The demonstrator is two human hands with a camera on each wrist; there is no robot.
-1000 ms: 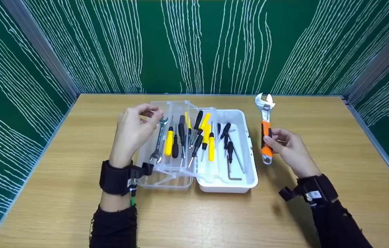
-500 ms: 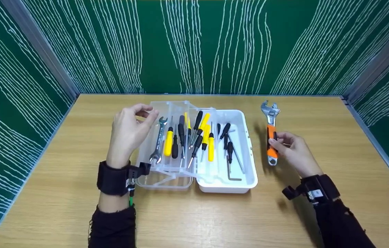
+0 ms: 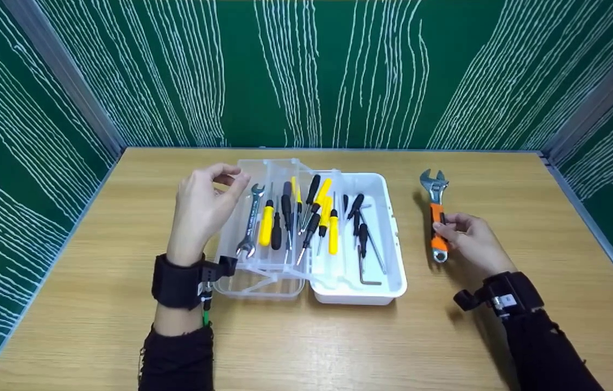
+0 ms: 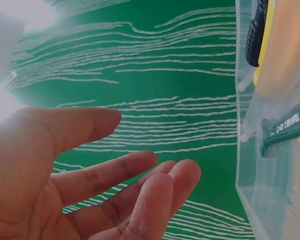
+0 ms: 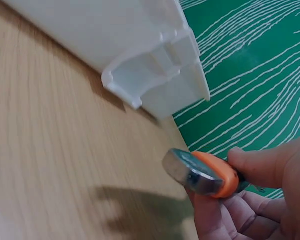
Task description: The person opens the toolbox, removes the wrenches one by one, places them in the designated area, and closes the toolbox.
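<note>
Adj. wrench is being pinched by R hand at 3 o'clock of toolbox, best kept clear of rim; L hand, 10 o'clock, is being held loose, empty.

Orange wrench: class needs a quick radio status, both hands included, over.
Right hand gripping orange wrench. Left hand holding nothing. Wrench right of white box, apart from it; no obstruction seen between.
</note>
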